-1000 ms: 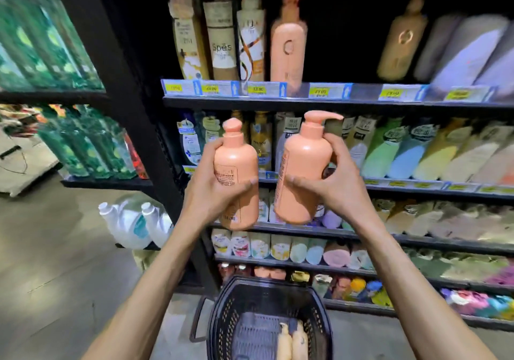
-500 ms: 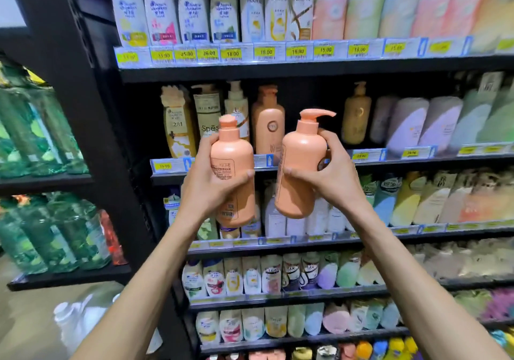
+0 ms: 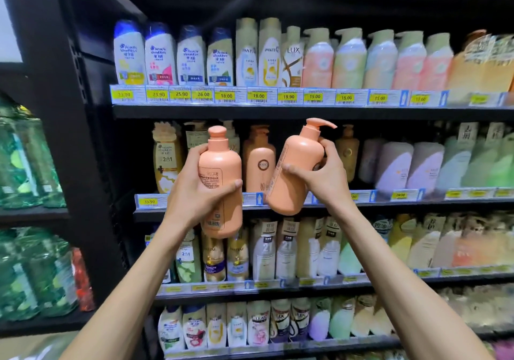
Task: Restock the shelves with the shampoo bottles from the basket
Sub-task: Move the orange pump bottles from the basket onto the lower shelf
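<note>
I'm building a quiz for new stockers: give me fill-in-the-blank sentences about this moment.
The left hand grips the capped bottle, held ____.
The right hand holds the pump bottle tilted, its spout pointing to the person's ____.
A matching shelf bottle shows ____ the two held bottles.
Missing: upright; right; between.
</note>
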{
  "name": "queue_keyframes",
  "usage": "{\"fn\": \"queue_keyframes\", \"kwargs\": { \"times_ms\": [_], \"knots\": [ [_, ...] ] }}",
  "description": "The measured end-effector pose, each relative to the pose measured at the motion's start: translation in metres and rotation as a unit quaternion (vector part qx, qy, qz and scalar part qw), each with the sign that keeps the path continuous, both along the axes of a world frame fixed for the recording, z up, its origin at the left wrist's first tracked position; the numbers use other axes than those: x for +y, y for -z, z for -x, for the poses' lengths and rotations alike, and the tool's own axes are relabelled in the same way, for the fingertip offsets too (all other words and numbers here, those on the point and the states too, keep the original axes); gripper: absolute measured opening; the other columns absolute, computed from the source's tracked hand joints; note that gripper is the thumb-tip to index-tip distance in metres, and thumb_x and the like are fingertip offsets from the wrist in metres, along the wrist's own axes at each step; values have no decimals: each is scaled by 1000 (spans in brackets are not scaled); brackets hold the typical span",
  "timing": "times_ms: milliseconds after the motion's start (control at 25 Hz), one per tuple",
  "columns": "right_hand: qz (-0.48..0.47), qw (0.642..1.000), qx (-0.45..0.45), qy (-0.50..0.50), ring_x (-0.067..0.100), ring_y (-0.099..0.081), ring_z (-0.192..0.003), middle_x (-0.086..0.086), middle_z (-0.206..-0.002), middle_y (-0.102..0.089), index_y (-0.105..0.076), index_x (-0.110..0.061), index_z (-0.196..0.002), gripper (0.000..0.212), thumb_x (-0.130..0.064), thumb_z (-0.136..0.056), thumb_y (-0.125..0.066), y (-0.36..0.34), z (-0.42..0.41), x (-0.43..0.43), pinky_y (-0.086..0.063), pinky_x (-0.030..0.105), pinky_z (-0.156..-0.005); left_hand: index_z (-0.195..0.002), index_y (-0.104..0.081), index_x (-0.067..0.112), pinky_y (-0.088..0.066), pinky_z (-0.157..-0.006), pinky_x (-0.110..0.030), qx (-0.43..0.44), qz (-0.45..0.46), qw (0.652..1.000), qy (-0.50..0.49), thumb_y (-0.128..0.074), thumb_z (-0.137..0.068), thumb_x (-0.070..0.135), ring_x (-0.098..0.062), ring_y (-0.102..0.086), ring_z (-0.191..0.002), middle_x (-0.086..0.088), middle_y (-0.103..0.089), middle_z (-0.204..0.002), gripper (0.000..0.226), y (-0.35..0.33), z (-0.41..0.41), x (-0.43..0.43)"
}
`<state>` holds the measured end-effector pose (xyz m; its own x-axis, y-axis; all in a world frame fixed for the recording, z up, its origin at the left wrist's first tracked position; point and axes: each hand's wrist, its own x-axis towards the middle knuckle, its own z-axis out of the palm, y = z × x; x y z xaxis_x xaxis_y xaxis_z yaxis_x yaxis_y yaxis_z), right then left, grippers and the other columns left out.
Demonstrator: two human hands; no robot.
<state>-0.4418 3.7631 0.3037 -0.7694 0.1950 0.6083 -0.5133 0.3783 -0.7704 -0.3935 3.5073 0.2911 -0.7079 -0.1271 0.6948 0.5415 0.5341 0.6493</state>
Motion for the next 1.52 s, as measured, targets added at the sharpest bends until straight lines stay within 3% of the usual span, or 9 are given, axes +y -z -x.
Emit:
{"fn": "queue_keyframes", "kwargs": {
  "times_ms": [120,320,440,680,880,1080,1240,1520],
  "knots": [
    [44,999,-5,13,1,-61,-86,-19,-102,-62,-48,-40,-123,84,-61,-50,-84,-1,19,4,-55,33,-74,-128,-44,44,-57,-82,-46,6,-1,1000,-16,-87,-64,51,4,-63,-91,28,-63,-102,77,-2,8,-1],
    [176,984,-28,14,9,-66,-97,-14,-109,-63,-49,-34,-122,84,-53,-50,-88,6,49,10,-59,46,-85,-127,-44,46,-57,-83,-46,-1,8,1000,-29,-83,-59,56,3,-63,-92,29,-63,-102,79,-3,16,-1],
    [242,970,-23,20,12,-67,-100,-7,-114,-64,-46,-31,-125,87,-48,-51,-90,10,63,11,-59,47,-87,-127,-43,45,-57,-82,-43,-4,20,999,-36,-85,-62,52,7,-62,-91,34,-61,-104,78,-2,21,-2],
    [245,968,-1,48,8,-64,-101,-10,-117,-63,-44,-28,-129,89,-43,-54,-90,9,83,13,-54,42,-95,-124,-42,48,-56,-81,-41,-10,28,999,-46,-81,-59,58,13,-59,-91,42,-56,-103,77,-5,29,-3],
    [183,980,1,78,17,-61,-104,-10,-114,-60,-45,-29,-127,86,-46,-55,-89,15,94,18,-51,45,-96,-126,-41,48,-57,-81,-44,-16,36,998,-48,-78,-57,63,11,-60,-92,40,-57,-104,79,-4,32,-2],
    [36,992,-23,120,30,-60,-110,0,-120,-64,-41,-34,-134,92,-58,-56,-85,19,101,15,-50,44,-91,-127,-42,46,-57,-84,-48,-19,40,997,-56,-80,-58,60,-6,-65,-94,24,-63,-102,80,-4,37,2],
    [-97,982,-34,158,38,-61,-107,9,-116,-62,-38,-29,-133,94,-65,-58,-82,16,107,7,-44,39,-76,-127,-42,47,-57,-83,-48,-20,48,997,-58,-81,-59,59,-5,-65,-93,23,-64,-101,79,-5,38,4],
    [-151,970,-67,179,41,-62,-103,14,-115,-61,-42,-21,-122,87,-67,-58,-81,23,114,2,-42,40,-72,-128,-43,46,-57,-82,-50,-17,51,998,-45,-83,-61,57,-10,-66,-94,20,-64,-104,79,-7,40,4]
  ]
}}
